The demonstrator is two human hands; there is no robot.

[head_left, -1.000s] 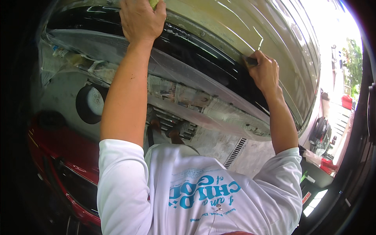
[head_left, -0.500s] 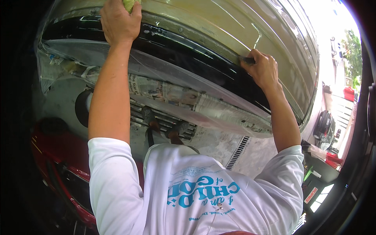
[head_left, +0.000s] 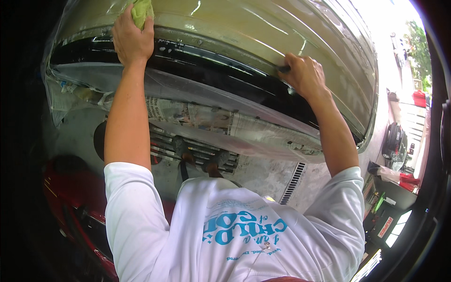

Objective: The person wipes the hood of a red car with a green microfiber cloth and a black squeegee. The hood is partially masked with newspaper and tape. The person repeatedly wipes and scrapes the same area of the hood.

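My left hand point(head_left: 134, 43) is closed around a crumpled yellow-green cloth point(head_left: 142, 14) against the gold-beige vehicle panel point(head_left: 221, 26), at the upper left. To the right, my right hand point(head_left: 306, 75) is closed on a small dark block point(head_left: 283, 69), most of it hidden by the fingers. That block sits against the panel, just above its glossy black lower band point(head_left: 206, 63). Whitish wet drops or suds show on the band near my left wrist. Bright streaks run across the panel.
Clear plastic sheeting and newspaper point(head_left: 188, 112) hang below the black band. A slatted platform point(head_left: 159, 141) lies under my feet, beside a floor drain grate point(head_left: 293, 182). Behind at left stands a red car point(head_left: 63, 192). Shelves with a red item point(head_left: 419, 97) line the right side.
My right hand has slid left along the panel with the dark block. The view has shifted a little, and more of the cloth in my left hand shows now.
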